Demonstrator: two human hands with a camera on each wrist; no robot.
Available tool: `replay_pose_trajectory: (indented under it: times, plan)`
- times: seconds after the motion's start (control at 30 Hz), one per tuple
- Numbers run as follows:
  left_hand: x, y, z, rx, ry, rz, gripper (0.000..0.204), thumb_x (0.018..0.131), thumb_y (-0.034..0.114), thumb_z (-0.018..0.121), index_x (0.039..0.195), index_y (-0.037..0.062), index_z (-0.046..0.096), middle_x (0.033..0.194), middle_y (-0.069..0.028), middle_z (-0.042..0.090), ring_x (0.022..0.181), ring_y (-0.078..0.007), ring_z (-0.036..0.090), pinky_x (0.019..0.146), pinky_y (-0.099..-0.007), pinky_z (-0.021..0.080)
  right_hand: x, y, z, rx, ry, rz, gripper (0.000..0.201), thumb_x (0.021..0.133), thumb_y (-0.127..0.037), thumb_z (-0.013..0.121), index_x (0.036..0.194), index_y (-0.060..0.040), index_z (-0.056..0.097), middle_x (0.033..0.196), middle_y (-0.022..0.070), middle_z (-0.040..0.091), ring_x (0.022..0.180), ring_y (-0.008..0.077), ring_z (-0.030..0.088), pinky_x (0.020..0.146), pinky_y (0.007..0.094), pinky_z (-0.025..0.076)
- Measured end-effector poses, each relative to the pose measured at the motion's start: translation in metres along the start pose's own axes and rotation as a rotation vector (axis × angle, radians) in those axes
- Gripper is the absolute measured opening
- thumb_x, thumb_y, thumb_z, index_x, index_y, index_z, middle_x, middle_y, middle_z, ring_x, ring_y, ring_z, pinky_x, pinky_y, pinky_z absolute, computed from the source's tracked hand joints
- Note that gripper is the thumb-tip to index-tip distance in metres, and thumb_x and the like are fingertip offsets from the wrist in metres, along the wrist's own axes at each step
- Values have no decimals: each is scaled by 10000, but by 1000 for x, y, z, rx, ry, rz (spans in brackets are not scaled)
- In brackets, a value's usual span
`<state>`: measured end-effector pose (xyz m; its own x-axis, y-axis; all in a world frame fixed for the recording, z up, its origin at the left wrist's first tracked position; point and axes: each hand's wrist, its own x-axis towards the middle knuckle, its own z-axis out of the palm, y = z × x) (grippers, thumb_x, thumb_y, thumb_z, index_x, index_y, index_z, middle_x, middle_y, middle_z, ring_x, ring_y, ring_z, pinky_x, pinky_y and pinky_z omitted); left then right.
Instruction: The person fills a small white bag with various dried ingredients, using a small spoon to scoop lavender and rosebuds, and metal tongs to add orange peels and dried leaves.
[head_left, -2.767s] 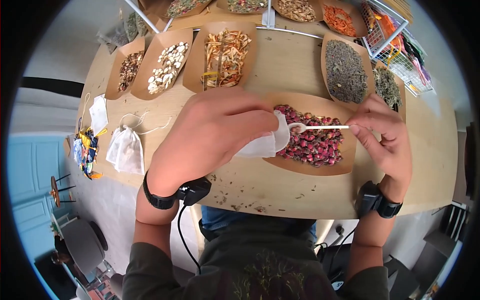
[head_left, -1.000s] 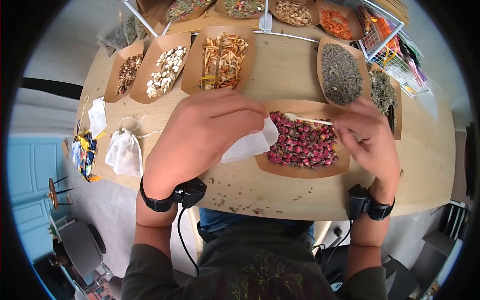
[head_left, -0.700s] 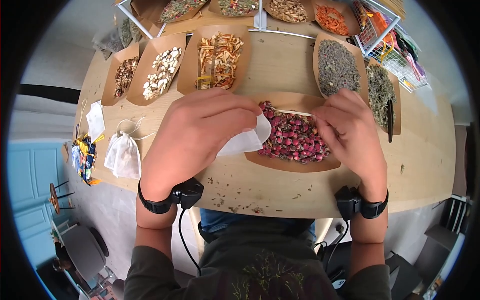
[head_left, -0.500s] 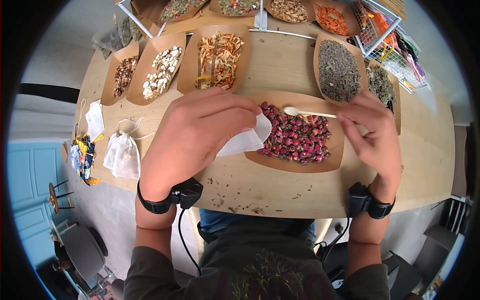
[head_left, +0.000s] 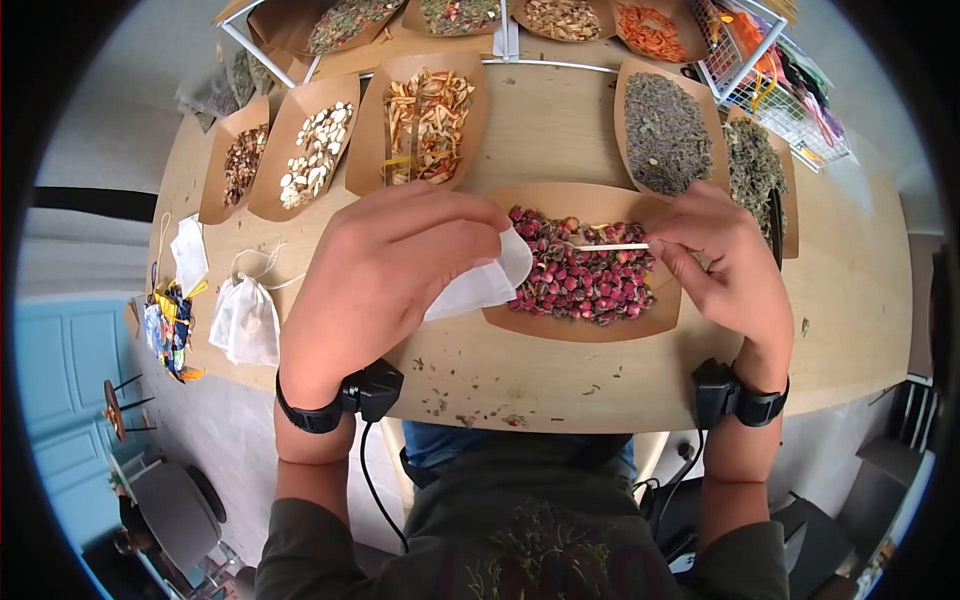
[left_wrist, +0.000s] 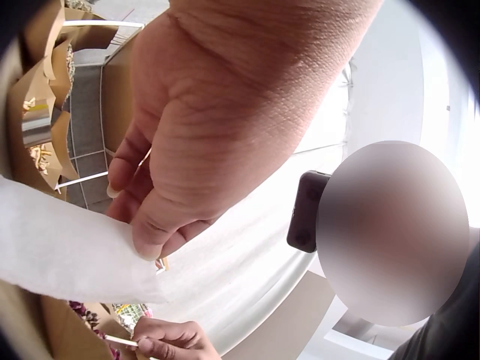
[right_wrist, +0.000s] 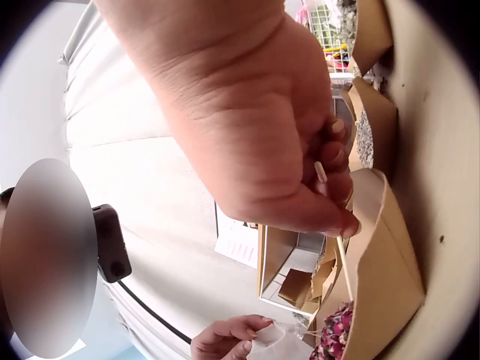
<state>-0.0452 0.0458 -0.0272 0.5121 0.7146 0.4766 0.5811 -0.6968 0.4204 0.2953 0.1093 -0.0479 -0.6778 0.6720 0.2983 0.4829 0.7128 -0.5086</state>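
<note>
Head view: pinching white pouch (head_left: 470,292) with left hand (head_left: 385,265) at left edge of brown tray (head_left: 660,315), holding spoon (head_left: 617,246) with right hand (head_left: 728,265) over rosebuds (head_left: 590,285), near tabletop (head_left: 540,120) front edge. Left wrist: gripping pouch by one edge. Right wrist: pinching spoon handle, angled toward rosebuds.

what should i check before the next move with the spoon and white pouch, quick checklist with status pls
1. White pouch held by the left hand: ok.
2. Spoon pinched by its handle in the right hand: ok.
3. Rosebuds left in the tray: ok, plenty.
4. Spoon loaded: cannot tell, its bowl is unclear among the buds.
5. Pouch mouth open wide enough: cannot tell.
6. Spoon at the pouch: not ok, they are apart.
</note>
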Motion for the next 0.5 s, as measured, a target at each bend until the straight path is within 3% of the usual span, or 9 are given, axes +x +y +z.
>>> replay_pose_trajectory:
  times: [0.33, 0.5]
  plan:
    - [-3, 1, 1, -26, 19, -20, 138, 857, -4, 773, 994, 12, 764, 1126, -130, 806, 979, -349, 771, 790, -421, 606, -2, 0, -16, 173, 21, 96, 43, 904, 28, 746, 938, 26, 774, 797, 116, 675, 805, 289, 586, 736, 422, 470]
    - [-2, 0, 2, -20, 21, 10, 151, 857, 45, 810, 995, 15, 756, 1127, -116, 804, 971, -351, 759, 809, -436, 599, 8, -22, -5, 181, 63, -16, 107, 847, 32, 760, 949, 20, 790, 817, 116, 684, 808, 281, 595, 737, 420, 475]
